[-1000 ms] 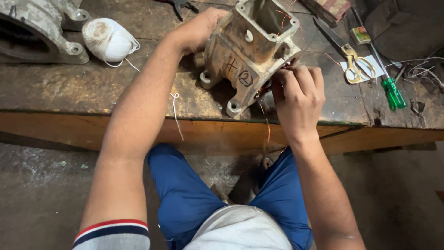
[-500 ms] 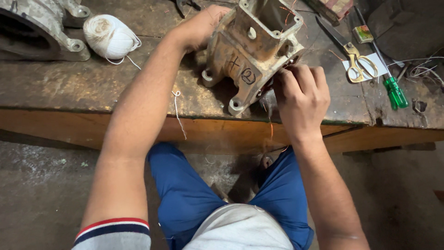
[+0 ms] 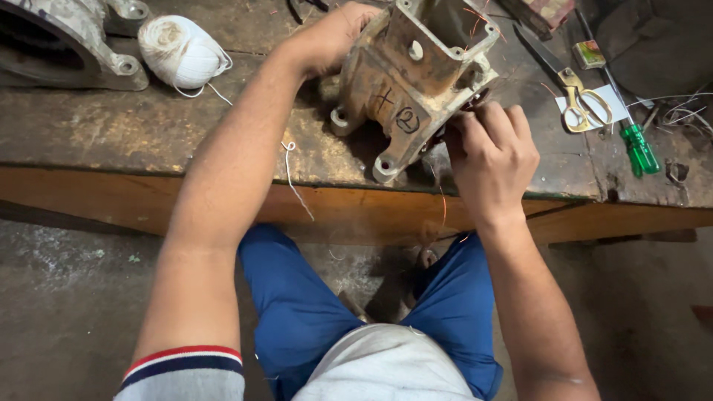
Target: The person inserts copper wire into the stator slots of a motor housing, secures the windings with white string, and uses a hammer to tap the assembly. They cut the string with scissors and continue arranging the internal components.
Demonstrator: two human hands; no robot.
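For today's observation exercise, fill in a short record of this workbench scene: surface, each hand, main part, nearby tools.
Surface: worn wooden bench
Left hand: steadies the housing from its far side
Right hand: fingers at the housing's lower edge, by thin copper wires
Housing: rusty cast metal, tilted, marked with pen
Left of it: ball of white string, grey casting
Right of it: scissors, green screwdriver

Workshop: worn workbench (image 3: 148,134), scissors (image 3: 583,104), screwdriver (image 3: 639,148).
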